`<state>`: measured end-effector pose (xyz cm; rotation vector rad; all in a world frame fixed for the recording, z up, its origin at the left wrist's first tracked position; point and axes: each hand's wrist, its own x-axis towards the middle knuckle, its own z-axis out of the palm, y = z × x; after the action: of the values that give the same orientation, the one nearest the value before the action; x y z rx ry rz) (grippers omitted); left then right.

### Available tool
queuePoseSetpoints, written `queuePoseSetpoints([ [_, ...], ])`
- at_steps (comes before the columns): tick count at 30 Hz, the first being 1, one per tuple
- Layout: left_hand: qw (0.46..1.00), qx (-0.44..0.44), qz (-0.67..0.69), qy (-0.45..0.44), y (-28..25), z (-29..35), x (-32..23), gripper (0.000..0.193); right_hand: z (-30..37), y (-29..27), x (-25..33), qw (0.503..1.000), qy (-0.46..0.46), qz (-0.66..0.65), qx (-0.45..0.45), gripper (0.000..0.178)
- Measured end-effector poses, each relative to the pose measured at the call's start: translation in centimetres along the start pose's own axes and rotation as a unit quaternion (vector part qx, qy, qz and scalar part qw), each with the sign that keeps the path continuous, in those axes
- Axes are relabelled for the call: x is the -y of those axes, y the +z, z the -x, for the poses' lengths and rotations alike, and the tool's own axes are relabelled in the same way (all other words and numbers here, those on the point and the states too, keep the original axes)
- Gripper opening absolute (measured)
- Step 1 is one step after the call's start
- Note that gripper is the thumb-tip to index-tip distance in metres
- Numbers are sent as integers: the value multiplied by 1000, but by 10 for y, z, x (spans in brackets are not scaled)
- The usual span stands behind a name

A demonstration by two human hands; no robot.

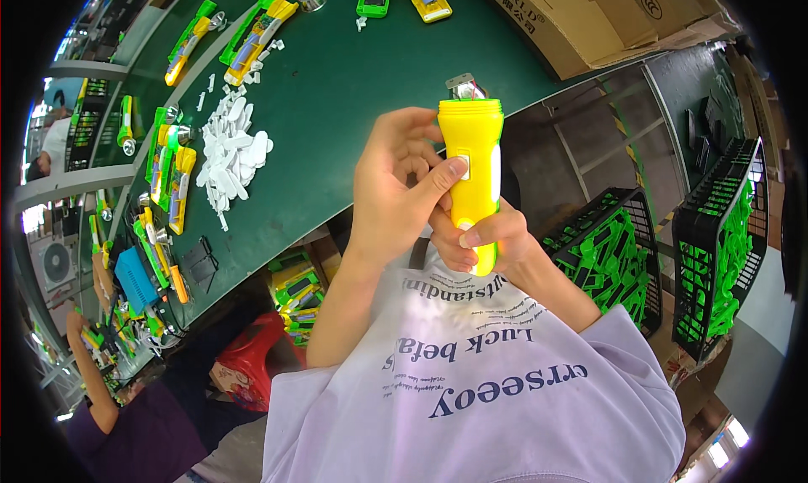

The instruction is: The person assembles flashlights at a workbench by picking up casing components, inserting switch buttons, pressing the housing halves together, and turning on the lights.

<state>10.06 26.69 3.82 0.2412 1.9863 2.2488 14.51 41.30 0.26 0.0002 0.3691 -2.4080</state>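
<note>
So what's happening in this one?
A person holds a yellow flashlight upright: the right hand grips its lower part, and the left hand has its thumb against the body. A silvery reflector shows at the flashlight's uncovered top. Beyond the left hand, a pile of white pieces lies on the green table.

Wearer's hands (391, 180): two. Held yellow flashlight (470, 138): one. Black crates (711, 190) of green parts (730, 294): two.

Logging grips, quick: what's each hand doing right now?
Left hand: holding the yellow flashlight, thumb on its body.
Right hand: closed around its lower end.
</note>
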Motion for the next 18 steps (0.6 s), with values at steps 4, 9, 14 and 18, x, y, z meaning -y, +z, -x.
queuePoseSetpoints([
  [4,992,86,75,-49,-4,-1,10,52,4,5,0,999,18,13,-45,30],
  [9,982,123,123,-78,-1,3,18,52,7,10,-2,995,56,18,-82,20],
  [14,982,63,144,-103,5,11,16,56,8,21,-3,992,51,46,-107,17],
  [18,981,78,163,-68,8,12,17,55,10,15,-4,996,52,38,-58,15],
])
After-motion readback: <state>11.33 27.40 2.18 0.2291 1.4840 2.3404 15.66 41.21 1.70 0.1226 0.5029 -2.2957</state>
